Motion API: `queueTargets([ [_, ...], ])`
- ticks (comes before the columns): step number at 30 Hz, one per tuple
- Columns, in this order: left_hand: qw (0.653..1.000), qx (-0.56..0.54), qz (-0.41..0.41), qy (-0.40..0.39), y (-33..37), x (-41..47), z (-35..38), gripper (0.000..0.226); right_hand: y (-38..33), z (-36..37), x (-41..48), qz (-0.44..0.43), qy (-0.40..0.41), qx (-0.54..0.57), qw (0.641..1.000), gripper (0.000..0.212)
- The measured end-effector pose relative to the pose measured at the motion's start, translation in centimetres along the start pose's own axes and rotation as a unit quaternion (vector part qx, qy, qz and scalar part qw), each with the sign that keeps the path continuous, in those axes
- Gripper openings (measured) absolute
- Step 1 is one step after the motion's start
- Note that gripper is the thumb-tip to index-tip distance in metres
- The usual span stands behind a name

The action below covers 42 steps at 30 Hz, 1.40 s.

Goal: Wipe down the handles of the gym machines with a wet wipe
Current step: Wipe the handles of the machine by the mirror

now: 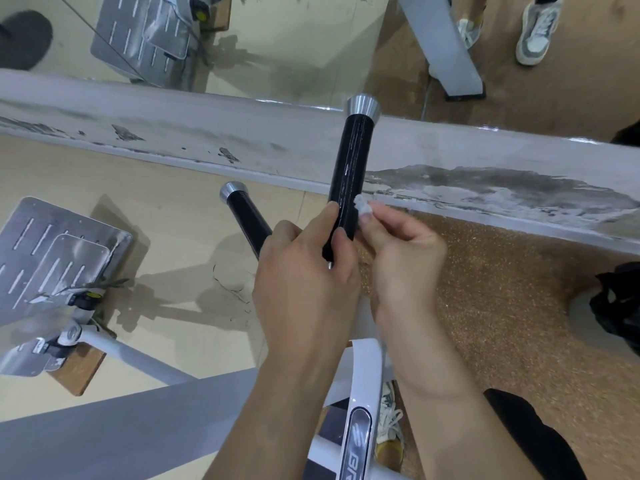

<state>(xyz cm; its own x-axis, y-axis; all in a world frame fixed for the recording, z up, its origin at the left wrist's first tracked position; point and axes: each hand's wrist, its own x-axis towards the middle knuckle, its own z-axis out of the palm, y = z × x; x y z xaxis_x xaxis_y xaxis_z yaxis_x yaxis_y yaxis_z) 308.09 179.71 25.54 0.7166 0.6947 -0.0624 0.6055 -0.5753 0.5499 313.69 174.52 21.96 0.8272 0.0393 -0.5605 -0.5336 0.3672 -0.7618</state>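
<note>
a view from above, looking down at a person's two bare hands working on a gym machine. the left hand (304, 268) has its grip wrapped around the lower end of a black cylindrical rubber handle with a flared silver metal cap (348, 178), fingers curled across the front of it. the handle rises away from the hands, tilted slightly right, its cap (362, 107) at the far end in front of a worn, chipped grey-white ledge (207, 133) that runs across the whole scene. the right hand (401, 258) is just beside the handle on its right side, its grip pinched on a small crumpled white wet wipe (363, 206) between thumb and fingertips; the wipe touches the right edge of the handle near its lower end. a second black handle with a silver cap (244, 213) sits to the left, partly hidden behind the left hand. below the hands, a glossy white machine frame with a silver badge (360, 403) curves toward the viewer. at the left, a perforated grey metal footplate (52, 258) stands on a pale beige floor (166, 209). speckled brown cork-like flooring (502, 306) lies at the right. beyond the ledge, a pair of grey and white sneakers (535, 29) stands at the top right.
</note>
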Motion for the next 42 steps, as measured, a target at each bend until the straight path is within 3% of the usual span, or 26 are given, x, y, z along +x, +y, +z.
queueTargets([
  [3, 1.000, 0.009, 0.006, 0.017, -0.1, 0.1, 0.3, 0.039, -0.3, 0.8, 1.9, -0.015, 0.016, 0.013, 1.000, 0.021],
  [9, 1.000, -0.006, -0.008, 0.024, 0.2, 0.1, 0.3, 0.038, 0.6, -1.0, 0.2, -0.138, -0.036, -0.165, 0.976, 0.031],
  [12, 1.000, -0.010, -0.002, 0.028, 0.2, 0.0, 0.2, 0.039, 0.1, 1.1, 3.3, -0.144, 0.017, -0.172, 0.974, 0.022],
  [15, 1.000, -0.007, 0.003, 0.029, 0.1, 0.1, 0.4, 0.040, -0.3, 1.7, 5.1, -0.149, 0.007, -0.170, 0.974, 0.011],
  [20, 0.999, -0.009, 0.012, 0.031, 0.0, 0.1, 0.3, 0.039, -0.5, -0.3, 3.3, -0.177, -0.069, -0.245, 0.951, 0.022],
  [22, 0.999, -0.014, 0.015, 0.030, 0.1, -0.1, 0.3, 0.039, -1.3, 0.8, 4.9, -0.189, -0.041, -0.248, 0.949, 0.021],
  [26, 0.999, -0.020, 0.007, 0.028, 0.0, 0.1, 0.4, 0.039, -3.0, 2.1, 6.9, -0.155, -0.014, -0.204, 0.966, 0.017],
  [30, 0.999, -0.023, 0.008, 0.028, 0.0, 0.0, 0.2, 0.039, -2.5, 1.3, 4.8, -0.158, -0.046, -0.211, 0.964, 0.013],
  [33, 0.999, -0.018, 0.013, 0.029, 0.2, 0.0, 0.4, 0.039, -2.9, 3.5, 7.1, -0.177, 0.009, -0.211, 0.961, 0.020],
  [36, 0.999, -0.022, 0.017, 0.034, 0.0, -0.1, 0.3, 0.038, -3.1, 4.1, 9.0, -0.125, 0.037, -0.149, 0.980, 0.017],
  [39, 0.999, -0.024, 0.025, 0.039, -0.1, 0.0, 0.4, 0.038, -2.9, 3.5, 9.0, -0.051, -0.004, -0.046, 0.998, 0.016],
  [42, 0.999, -0.023, 0.028, 0.038, -0.1, 0.0, 0.4, 0.037, -2.5, 2.6, 8.0, -0.050, -0.037, -0.079, 0.995, 0.020],
])
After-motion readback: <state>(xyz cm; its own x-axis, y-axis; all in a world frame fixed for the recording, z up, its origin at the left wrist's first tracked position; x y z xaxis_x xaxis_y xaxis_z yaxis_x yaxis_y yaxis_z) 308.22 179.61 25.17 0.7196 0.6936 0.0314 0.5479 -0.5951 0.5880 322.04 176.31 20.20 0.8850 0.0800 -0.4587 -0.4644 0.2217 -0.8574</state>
